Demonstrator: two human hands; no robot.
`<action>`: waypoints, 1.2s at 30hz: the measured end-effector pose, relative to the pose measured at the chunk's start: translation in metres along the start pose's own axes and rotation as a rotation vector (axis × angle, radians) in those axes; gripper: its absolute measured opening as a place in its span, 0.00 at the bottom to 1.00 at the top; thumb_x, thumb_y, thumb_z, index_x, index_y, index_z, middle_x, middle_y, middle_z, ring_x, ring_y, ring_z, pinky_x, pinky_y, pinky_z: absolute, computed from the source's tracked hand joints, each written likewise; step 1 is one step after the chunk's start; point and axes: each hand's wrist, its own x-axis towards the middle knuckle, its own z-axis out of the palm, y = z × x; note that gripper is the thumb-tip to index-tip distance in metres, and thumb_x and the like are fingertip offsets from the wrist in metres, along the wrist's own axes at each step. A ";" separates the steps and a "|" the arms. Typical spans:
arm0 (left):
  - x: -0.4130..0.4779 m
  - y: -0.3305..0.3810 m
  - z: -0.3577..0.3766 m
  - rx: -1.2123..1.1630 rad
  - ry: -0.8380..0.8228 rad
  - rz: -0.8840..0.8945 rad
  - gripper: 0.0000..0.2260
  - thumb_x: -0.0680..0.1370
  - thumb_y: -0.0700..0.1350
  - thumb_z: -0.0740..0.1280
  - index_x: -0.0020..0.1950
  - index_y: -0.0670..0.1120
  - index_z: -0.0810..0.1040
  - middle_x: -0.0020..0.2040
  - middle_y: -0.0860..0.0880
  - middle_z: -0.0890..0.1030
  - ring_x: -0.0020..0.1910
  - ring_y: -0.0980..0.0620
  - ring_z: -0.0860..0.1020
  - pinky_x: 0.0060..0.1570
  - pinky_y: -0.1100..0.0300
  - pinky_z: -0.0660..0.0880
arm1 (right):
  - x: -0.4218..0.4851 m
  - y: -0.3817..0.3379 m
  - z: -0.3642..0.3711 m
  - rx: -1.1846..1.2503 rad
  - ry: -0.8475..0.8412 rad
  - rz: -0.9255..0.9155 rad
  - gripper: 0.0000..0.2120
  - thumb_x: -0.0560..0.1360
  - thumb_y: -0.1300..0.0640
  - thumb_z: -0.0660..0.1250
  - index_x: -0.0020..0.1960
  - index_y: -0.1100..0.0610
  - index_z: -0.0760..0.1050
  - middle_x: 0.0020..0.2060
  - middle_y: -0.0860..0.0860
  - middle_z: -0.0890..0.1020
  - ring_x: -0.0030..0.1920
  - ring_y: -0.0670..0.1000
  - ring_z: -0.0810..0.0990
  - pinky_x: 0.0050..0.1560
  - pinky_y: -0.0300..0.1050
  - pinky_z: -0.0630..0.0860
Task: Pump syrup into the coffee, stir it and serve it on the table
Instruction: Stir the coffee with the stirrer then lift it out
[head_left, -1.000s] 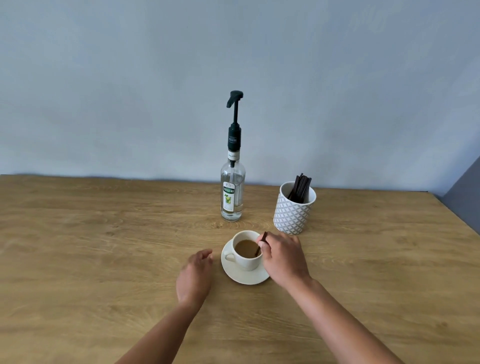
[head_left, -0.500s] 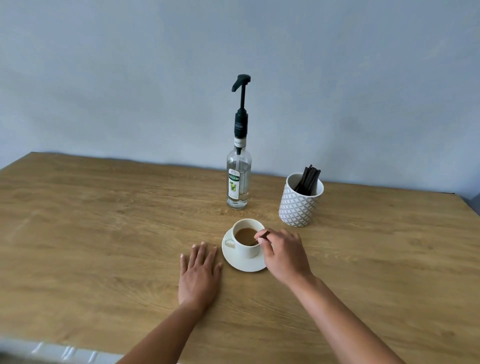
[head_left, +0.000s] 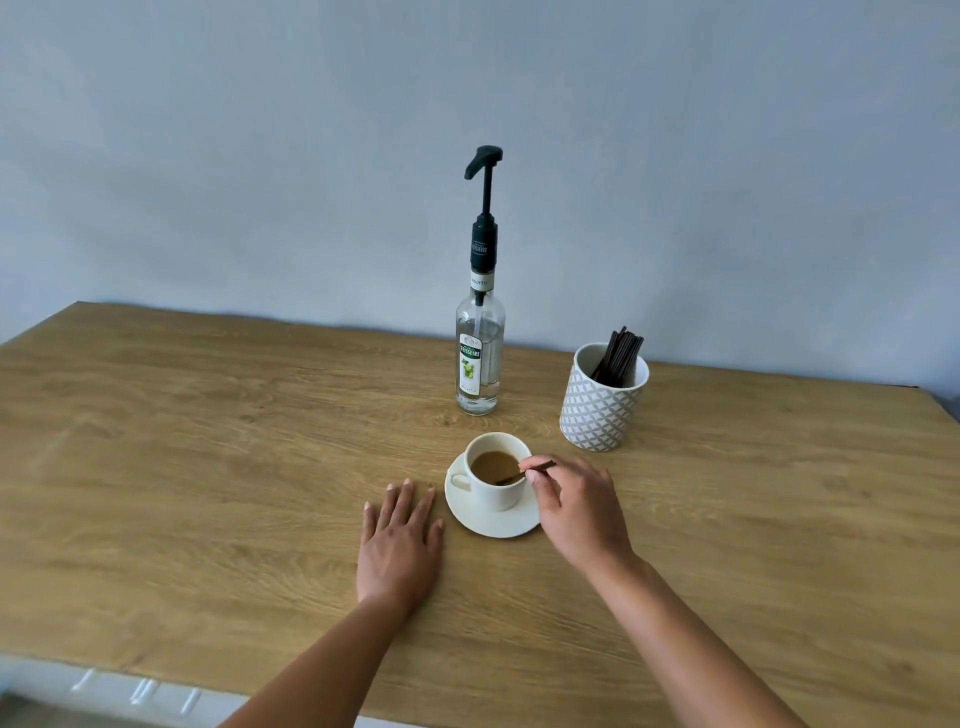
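A white cup (head_left: 493, 491) holding light brown coffee (head_left: 493, 464) sits on a white saucer (head_left: 511, 525) in the middle of the wooden table (head_left: 208, 467). My right hand (head_left: 579, 506) pinches a thin dark stir stick (head_left: 524, 474) whose lower end dips into the coffee at the cup's right side. My left hand (head_left: 400, 543) lies flat on the table just left of the saucer, fingers spread, holding nothing. Behind the cup stands a clear syrup bottle (head_left: 479, 358) with a tall black pump (head_left: 484, 166).
A white patterned holder (head_left: 600, 413) with several dark stir sticks (head_left: 618, 356) stands right of the bottle. A pale wall rises behind the table. The table's near edge runs along the bottom left, and its right end is at the far right.
The view has tilted so the table's near edge shows. My left hand went from raised to flat on the table. My right hand kept the stick moving in the cup.
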 end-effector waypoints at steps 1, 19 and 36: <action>-0.001 0.000 0.000 0.001 -0.002 0.005 0.25 0.82 0.59 0.50 0.79 0.57 0.59 0.82 0.52 0.56 0.81 0.52 0.48 0.79 0.48 0.44 | -0.002 -0.001 -0.002 0.013 0.036 -0.004 0.08 0.76 0.58 0.66 0.52 0.50 0.81 0.42 0.45 0.84 0.45 0.49 0.79 0.52 0.48 0.69; -0.018 -0.015 -0.008 0.025 -0.080 0.152 0.28 0.81 0.60 0.46 0.81 0.54 0.54 0.82 0.51 0.51 0.81 0.51 0.44 0.79 0.50 0.40 | -0.038 -0.030 -0.005 0.064 0.251 0.230 0.08 0.75 0.59 0.69 0.51 0.49 0.83 0.42 0.46 0.87 0.43 0.52 0.84 0.50 0.53 0.79; -0.064 0.010 -0.010 -0.096 -0.136 0.476 0.21 0.82 0.55 0.56 0.75 0.53 0.69 0.79 0.50 0.65 0.80 0.50 0.56 0.78 0.54 0.43 | -0.116 -0.034 -0.038 1.013 0.652 0.880 0.07 0.78 0.62 0.64 0.54 0.61 0.77 0.44 0.59 0.86 0.44 0.55 0.86 0.37 0.47 0.76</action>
